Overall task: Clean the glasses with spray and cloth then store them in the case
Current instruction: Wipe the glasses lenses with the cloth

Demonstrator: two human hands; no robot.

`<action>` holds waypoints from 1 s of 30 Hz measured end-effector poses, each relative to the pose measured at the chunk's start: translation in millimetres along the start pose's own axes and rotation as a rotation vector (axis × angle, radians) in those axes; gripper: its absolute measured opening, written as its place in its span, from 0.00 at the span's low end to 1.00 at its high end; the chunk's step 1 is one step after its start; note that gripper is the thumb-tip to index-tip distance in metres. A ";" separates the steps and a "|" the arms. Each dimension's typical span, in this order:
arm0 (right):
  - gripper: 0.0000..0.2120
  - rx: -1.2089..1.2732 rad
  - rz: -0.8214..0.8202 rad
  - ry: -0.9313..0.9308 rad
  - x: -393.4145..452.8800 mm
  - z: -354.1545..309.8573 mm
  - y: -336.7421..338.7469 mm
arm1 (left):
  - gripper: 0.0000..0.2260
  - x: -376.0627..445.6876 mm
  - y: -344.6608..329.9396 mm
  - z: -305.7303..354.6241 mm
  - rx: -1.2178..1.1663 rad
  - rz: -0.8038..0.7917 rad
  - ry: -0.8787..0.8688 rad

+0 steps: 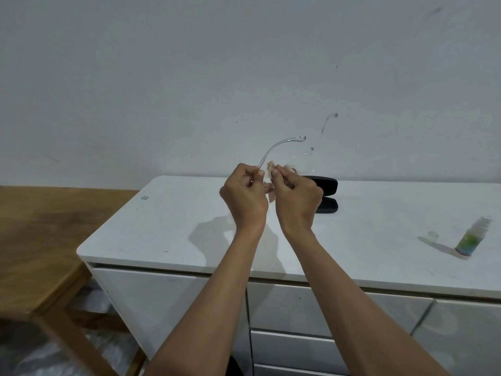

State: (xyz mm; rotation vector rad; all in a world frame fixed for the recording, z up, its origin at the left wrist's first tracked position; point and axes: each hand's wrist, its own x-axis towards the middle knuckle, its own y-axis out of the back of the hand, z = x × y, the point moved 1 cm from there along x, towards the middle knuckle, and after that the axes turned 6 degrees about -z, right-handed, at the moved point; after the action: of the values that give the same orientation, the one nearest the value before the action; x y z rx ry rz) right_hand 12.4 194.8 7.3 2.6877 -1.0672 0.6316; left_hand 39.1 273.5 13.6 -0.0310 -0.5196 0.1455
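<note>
I hold a pair of clear-framed glasses (276, 146) up above the white cabinet top (151, 226). My left hand (244, 194) pinches the glasses near the base of one transparent temple arm. My right hand (296, 196) pinches a small pale cloth (271, 168) against the frame. The far temple arm rises to the upper right. A black glasses case (326, 195) lies open on the cabinet top just behind my right hand, partly hidden by it. The spray bottle (473, 237), clear with a green label, stands at the far right.
A small clear cap (433, 235) lies left of the spray bottle. A wooden table (40, 240) adjoins the cabinet on the left. A plain grey wall (244, 77) rises behind. Drawer fronts (173, 299) show below the cabinet top.
</note>
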 end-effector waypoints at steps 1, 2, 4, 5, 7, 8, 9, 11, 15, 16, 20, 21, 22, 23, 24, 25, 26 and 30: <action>0.10 0.003 -0.002 -0.001 1.0 -0.7 -1.8 | 0.06 0.1 0.5 0.7 -0.003 0.011 -0.005; 0.10 0.017 0.003 -0.008 1.8 -1.0 -3.4 | 0.06 0.5 0.9 0.9 -0.010 0.020 -0.007; 0.07 0.120 0.015 -0.075 4.2 -0.3 -6.6 | 0.07 2.1 -0.7 -0.7 -0.012 0.029 -0.005; 0.07 0.218 0.014 -0.138 5.4 1.7 -9.3 | 0.07 1.6 -2.2 -0.1 -0.006 0.032 -0.007; 0.07 0.427 0.003 -0.263 6.4 5.7 -14.7 | 0.08 -0.7 -5.7 1.3 0.008 0.035 -0.018; 0.07 0.492 0.000 -0.305 7.0 7.8 -16.8 | 0.07 -0.9 -7.6 0.2 0.010 0.036 -0.018; 0.07 0.514 -0.004 -0.326 7.8 9.9 -17.8 | 0.08 -0.7 -8.5 -1.6 0.007 0.037 -0.004; 0.08 0.468 -0.052 -0.319 8.6 13.2 -14.9 | 0.08 1.8 -6.8 -5.6 -0.013 0.037 0.047; 0.05 0.292 -0.294 -0.217 8.4 10.0 0.4 | 0.08 7.9 2.1 -11.1 0.010 0.060 0.101; 0.05 0.240 -0.323 -0.191 8.4 7.9 4.5 | 0.08 7.8 3.5 -11.9 0.027 0.068 0.111; 0.08 0.084 -0.182 -0.114 2.7 2.5 11.5 | 0.09 7.6 4.3 -17.0 0.001 0.057 0.141; 0.08 0.073 -0.129 -0.099 1.6 3.2 9.9 | 0.08 6.5 3.1 -16.9 -0.004 0.039 0.128; 0.08 0.085 -0.077 -0.098 1.3 3.7 7.2 | 0.08 5.3 1.8 -15.4 0.002 0.022 0.106; 0.08 0.110 -0.026 -0.109 1.3 3.4 4.2 | 0.08 4.1 0.4 -12.8 0.017 0.007 0.076; 0.07 0.139 0.021 -0.126 1.8 2.7 1.2 | 0.07 2.7 -1.1 -9.3 0.031 -0.004 0.040; 0.06 0.172 0.060 -0.144 2.6 2.1 -1.7 | 0.07 2.3 -2.3 -7.6 0.048 -0.005 0.011; 0.06 0.216 0.090 -0.158 4.0 1.3 -4.0 | 0.07 2.2 -3.3 -6.1 0.057 -0.003 -0.012; 0.10 0.366 0.062 -0.228 9.1 5.0 -13.6 | 0.05 3.3 -4.1 -2.0 0.048 0.002 -0.046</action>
State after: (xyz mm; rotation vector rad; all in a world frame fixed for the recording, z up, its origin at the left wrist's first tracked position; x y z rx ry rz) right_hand 29.3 197.5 6.8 3.1146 -1.1950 0.5911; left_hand 43.5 270.0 13.8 0.0188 -0.5619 0.1605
